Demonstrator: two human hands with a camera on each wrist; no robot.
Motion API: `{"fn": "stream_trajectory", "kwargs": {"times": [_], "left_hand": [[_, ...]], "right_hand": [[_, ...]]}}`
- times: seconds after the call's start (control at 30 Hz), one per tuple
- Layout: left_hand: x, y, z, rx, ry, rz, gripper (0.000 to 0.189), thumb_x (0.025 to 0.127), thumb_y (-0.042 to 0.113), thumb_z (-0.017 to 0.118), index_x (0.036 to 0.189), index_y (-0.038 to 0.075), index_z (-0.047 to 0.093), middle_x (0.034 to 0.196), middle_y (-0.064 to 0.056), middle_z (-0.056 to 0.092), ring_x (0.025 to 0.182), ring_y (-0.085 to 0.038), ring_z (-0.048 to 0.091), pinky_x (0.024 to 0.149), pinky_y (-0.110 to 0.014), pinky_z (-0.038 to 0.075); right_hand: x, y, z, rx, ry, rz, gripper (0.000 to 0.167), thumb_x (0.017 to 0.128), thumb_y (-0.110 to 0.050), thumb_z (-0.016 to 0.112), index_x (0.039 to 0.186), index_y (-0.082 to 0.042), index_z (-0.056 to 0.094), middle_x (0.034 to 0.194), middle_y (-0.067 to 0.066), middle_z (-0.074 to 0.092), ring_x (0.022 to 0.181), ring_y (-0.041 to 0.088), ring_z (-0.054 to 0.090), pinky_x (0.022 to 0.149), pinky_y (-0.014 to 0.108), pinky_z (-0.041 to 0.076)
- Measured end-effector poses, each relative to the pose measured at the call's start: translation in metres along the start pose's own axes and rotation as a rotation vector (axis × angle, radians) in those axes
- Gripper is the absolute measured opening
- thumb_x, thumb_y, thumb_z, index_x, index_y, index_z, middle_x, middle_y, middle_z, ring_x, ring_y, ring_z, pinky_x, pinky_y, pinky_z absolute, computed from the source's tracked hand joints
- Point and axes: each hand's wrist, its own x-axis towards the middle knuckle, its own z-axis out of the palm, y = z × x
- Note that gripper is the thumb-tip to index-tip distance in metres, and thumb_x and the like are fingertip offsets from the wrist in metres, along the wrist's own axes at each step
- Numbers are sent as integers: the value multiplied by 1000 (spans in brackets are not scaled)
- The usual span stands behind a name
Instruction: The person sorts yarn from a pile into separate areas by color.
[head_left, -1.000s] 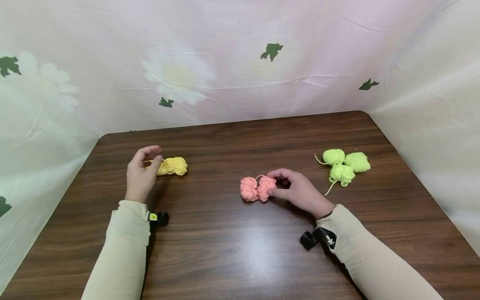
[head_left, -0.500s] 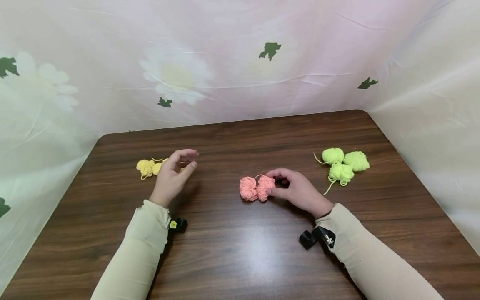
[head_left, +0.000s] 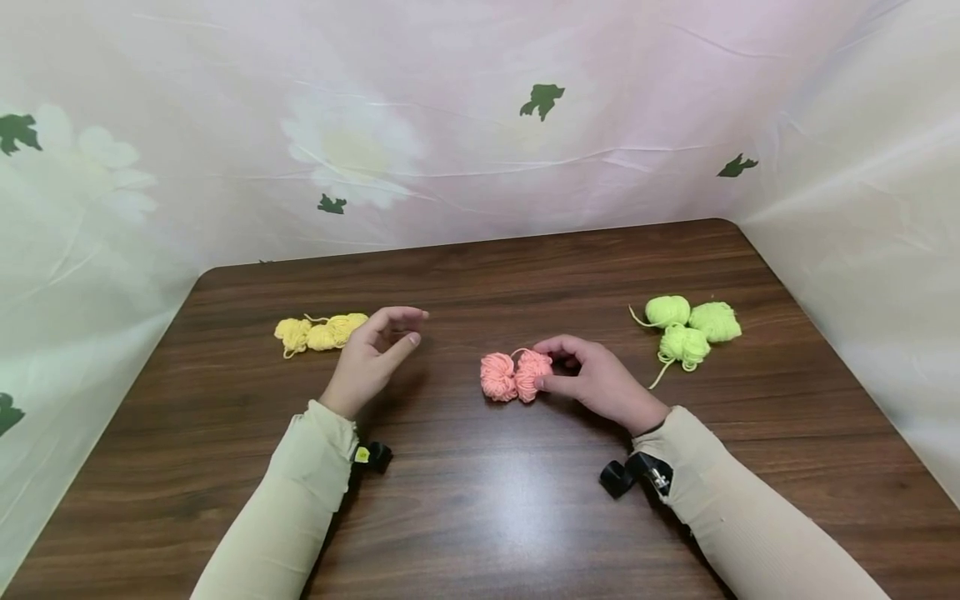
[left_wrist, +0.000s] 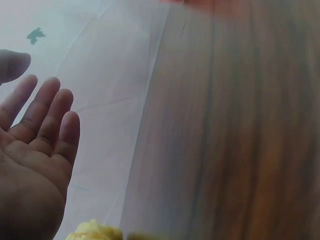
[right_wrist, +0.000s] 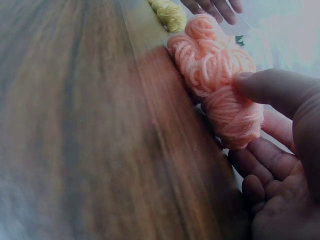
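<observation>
In the head view, pink yarn balls (head_left: 498,377) sit side by side on the table, left of my right hand (head_left: 600,385). That hand pinches the nearer pink yarn ball (right_wrist: 232,117) between thumb and fingers, as the right wrist view shows up close. My left hand (head_left: 372,358) holds nothing; it hovers over the table between the yellow yarn and the pink yarn. In the left wrist view its palm and relaxed fingers (left_wrist: 47,107) are bare. Yellow yarn balls (head_left: 321,336) lie in a row behind the left hand, which partly covers their right end.
Three lime-green yarn balls (head_left: 685,344) are bunched at the right of the dark wooden table (head_left: 450,517), loose strands trailing from them. A pale floral cloth (head_left: 450,150) hangs behind the table and along its sides.
My left hand has moved right, away from the yellow yarn toward the pink yarn, uncovering more of the yellow balls. The right hand stays on the pink yarn.
</observation>
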Motion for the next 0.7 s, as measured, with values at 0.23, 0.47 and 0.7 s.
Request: {"fn": "stream_trajectory", "kwargs": {"times": [0.23,0.47,0.7], "left_hand": [[1,0,16,4,-62,-33,29,96,1,65,125,4,64,125,-14,66,112,-26,61,88,-28,51],[-1,-1,32,3,-145,-83,32,95,5,68,126,7,64,128,-16,64,114,-33,60,92,-38,51],[0,-1,44,50,-283,-104,49,88,8,77,133,7,59,135,-14,61,125,-25,58,107,-44,43]], "right_hand": [[0,0,0,-6,3,1,37,86,-21,81,120,-14,70,113,1,70,103,19,61,90,39,47],[0,1,1,-9,4,-1,37,85,-20,81,120,-13,70,113,1,70,103,19,61,90,38,47],[1,-1,0,3,-3,6,36,85,-19,81,119,-13,70,113,1,70,103,19,61,90,38,47]]}}
